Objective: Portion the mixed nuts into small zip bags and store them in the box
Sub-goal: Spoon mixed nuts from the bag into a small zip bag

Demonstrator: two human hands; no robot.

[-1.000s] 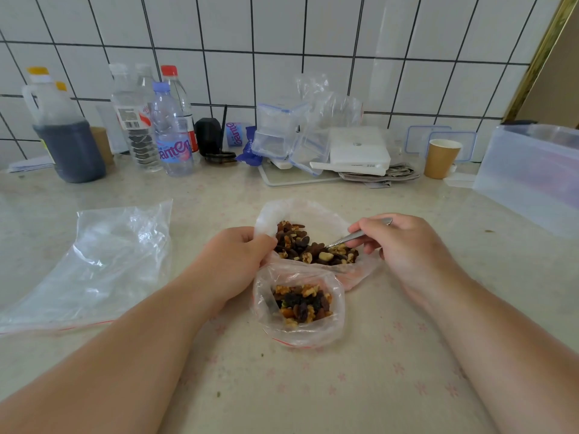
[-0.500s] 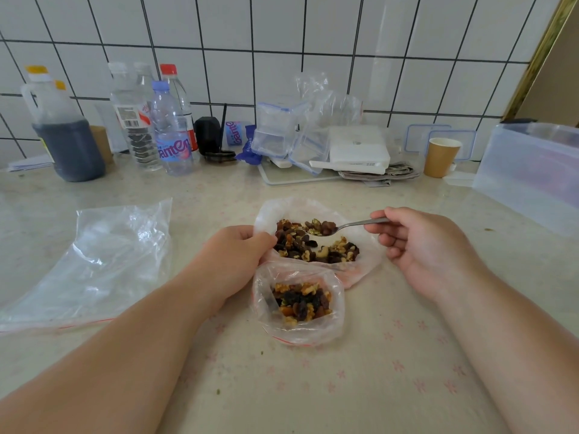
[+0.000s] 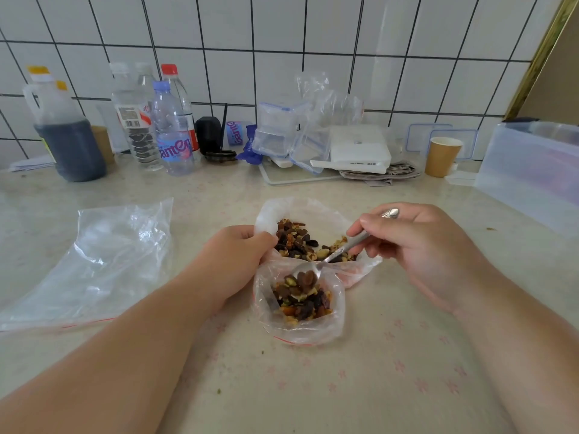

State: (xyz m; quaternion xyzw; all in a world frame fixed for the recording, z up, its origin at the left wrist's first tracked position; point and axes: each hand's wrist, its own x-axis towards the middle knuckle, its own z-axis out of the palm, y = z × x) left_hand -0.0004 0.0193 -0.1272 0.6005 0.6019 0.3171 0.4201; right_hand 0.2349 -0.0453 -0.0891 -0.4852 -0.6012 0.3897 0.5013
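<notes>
The small bag (image 3: pixel 297 311) stands open on the counter (image 3: pixel 376 386), just before the large bag of nuts (image 3: pixel 313 242); its thin film is judged limp and slippery, so it is best taken at the rim; the left hand (image 3: pixel 233 261) pinches the plastic there; the right hand's (image 3: pixel 419 249) grip is closed round a spoon (image 3: pixel 332 256) tipping nuts in; the box (image 3: pixel 532 173) waits far right.

The pale beige stone-look countertop (image 3: pixel 391 386) carries faint pink flower prints. The clear small plastic zip bag (image 3: pixel 297 330) shows a red seal line and holds brown, black, tan and green mixed nuts (image 3: pixel 302 297). White square wall tiles (image 3: pixel 282 23) have dark grout; the paper cup (image 3: pixel 443 156) is tan.
</notes>
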